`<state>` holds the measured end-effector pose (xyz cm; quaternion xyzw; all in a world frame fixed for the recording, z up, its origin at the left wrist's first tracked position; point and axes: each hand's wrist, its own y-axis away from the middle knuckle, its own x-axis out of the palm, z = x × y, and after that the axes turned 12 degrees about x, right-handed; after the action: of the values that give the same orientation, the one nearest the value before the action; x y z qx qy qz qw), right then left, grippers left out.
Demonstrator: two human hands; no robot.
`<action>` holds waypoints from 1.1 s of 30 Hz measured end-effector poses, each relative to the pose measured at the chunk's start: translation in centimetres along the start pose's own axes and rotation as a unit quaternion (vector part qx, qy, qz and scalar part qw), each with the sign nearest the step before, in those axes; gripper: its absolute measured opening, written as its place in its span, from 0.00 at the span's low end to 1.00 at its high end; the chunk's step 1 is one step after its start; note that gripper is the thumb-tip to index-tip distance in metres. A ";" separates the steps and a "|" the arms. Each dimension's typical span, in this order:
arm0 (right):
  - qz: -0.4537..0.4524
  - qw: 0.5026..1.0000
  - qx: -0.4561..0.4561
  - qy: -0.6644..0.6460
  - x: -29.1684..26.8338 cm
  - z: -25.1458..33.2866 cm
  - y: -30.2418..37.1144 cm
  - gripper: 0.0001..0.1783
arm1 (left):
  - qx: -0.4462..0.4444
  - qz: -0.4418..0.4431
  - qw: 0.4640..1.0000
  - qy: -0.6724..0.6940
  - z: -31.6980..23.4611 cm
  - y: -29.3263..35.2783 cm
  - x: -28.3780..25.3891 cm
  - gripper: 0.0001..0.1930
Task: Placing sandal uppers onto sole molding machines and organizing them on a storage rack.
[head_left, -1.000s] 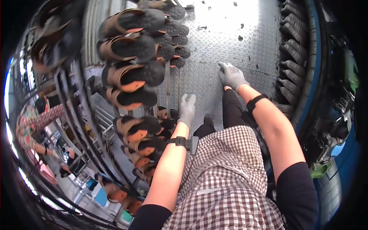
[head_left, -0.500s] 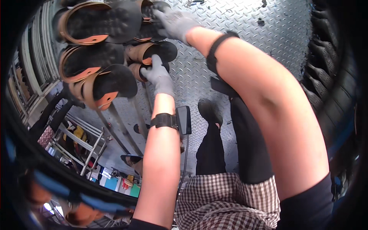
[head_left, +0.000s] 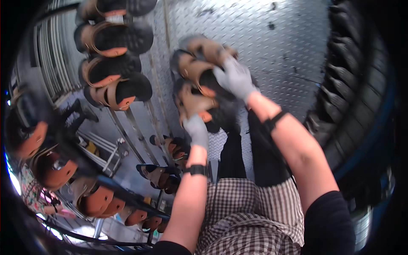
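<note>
Both hands wear grey gloves. My left hand (head_left: 196,131) is closed on the near end of a bunch of tan sandals (head_left: 196,102) with black footbeds and orange linings. My right hand (head_left: 236,78) grips the far part of the same bunch, its fingers over a tan upper. The bunch is held off the rack, above the metal floor, and is blurred by motion. Some fingertips are hidden behind the sandals. To the left, more sandals (head_left: 114,40) of the same kind sit side by side in a row on metal rack bars (head_left: 131,127).
Along the right side runs a row of dark, shoe-shaped pieces (head_left: 340,70) beside a black belt-like band (head_left: 369,102). More sandals (head_left: 97,199) hang at the lower left, and others (head_left: 159,174) on a lower level. The floor (head_left: 280,38) is diamond-patterned metal plate.
Both hands have drawn a bunch of sandals off the rack, rightward and toward me. The rack's right-hand row is gone from its bars. My view has shifted, showing more sandals at the lower left.
</note>
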<state>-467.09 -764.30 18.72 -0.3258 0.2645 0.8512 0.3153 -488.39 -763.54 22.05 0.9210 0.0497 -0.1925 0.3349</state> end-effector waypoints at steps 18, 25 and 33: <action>-0.137 0.835 0.249 -0.472 -42.7 12.4 42.2 0.15 | 0.586 0.494 0.631 -0.119 -28.7 45.3 -8.0 0.25; -0.527 0.793 0.209 -0.225 -49.6 9.4 72.8 0.15 | 0.503 0.639 0.579 -0.059 -20.7 55.2 -15.9 0.24; -0.725 0.496 0.456 -0.143 -41.7 7.4 103.7 0.16 | 0.692 0.652 0.225 -0.214 -5.3 77.8 -22.3 0.26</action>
<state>-518.96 -843.20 78.97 -0.0878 0.2385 0.1199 0.9597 -490.10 -819.32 80.97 0.4299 -0.7939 -0.0568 -0.4263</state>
